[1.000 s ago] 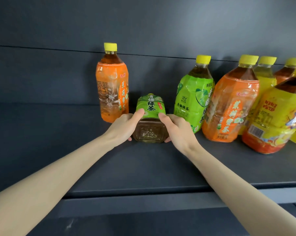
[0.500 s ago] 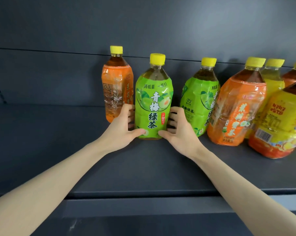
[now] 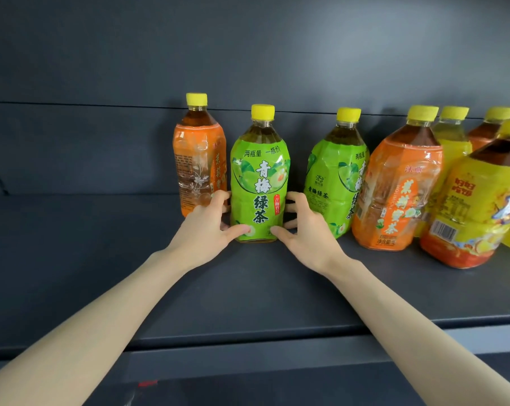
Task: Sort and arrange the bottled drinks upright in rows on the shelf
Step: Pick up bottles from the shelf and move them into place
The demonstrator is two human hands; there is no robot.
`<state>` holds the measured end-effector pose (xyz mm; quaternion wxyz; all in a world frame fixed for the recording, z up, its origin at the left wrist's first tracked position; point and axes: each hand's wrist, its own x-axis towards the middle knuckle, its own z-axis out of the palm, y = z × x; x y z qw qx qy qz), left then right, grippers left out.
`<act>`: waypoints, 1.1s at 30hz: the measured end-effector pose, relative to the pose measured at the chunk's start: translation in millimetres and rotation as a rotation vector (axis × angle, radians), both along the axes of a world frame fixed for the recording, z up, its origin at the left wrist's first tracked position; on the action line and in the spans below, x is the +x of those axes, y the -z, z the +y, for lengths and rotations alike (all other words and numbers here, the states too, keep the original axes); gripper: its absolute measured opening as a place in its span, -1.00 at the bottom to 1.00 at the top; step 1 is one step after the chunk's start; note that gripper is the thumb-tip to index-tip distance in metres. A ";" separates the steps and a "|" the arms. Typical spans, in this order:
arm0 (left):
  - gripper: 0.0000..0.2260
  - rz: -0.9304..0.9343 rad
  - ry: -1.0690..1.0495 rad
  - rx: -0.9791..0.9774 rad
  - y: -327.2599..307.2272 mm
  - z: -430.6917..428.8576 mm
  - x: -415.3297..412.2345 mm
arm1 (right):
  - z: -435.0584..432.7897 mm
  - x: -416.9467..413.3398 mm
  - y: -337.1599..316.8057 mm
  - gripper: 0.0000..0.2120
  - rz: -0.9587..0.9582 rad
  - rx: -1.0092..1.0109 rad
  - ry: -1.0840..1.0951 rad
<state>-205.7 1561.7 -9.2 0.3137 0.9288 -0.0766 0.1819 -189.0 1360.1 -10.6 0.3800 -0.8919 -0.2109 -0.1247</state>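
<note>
A person's left hand and right hand are clasping the lower part of a green-labelled plastic tea bottle with a yellow cap. The bottle is standing upright on a dark grey metal shelf, well back from its front edge. Each grip is closed round the bottle, thumbs pressing the front of the label near the base and fingers curling round the sides. An orange-labelled plastic bottle is standing just beside it on the left, a little further back. On the right, a second green-labelled bottle is standing near, and a larger orange-labelled bottle is touching that one. A yellow-and-red-labelled bottle is standing at the frame's edge. More yellow-capped bottles are showing behind these.
</note>
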 end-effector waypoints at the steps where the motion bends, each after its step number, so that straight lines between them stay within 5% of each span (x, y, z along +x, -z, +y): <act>1: -0.40 -0.013 -0.034 0.045 -1.6 0.1 -1.9 | -0.4 -1.0 -0.9 -0.43 -0.010 -0.015 0.008; 7: -0.84 -0.243 -0.063 0.115 -16.3 -9.0 -22.2 | -10.6 -10.2 -16.4 -0.83 -0.115 0.026 0.079; 11: -0.86 -0.356 -0.009 0.083 -28.4 -28.5 -36.5 | -31.6 -22.1 -31.6 -0.95 -0.218 0.063 0.132; 27: -0.94 -0.310 0.067 -0.301 -4.9 -262.0 -75.5 | -249.2 -76.2 -28.4 -0.94 -0.302 0.174 0.257; 33: -0.75 -0.258 -0.001 -0.446 -1.7 -326.5 -56.6 | -296.9 -52.1 -24.0 -0.69 -0.189 0.284 0.219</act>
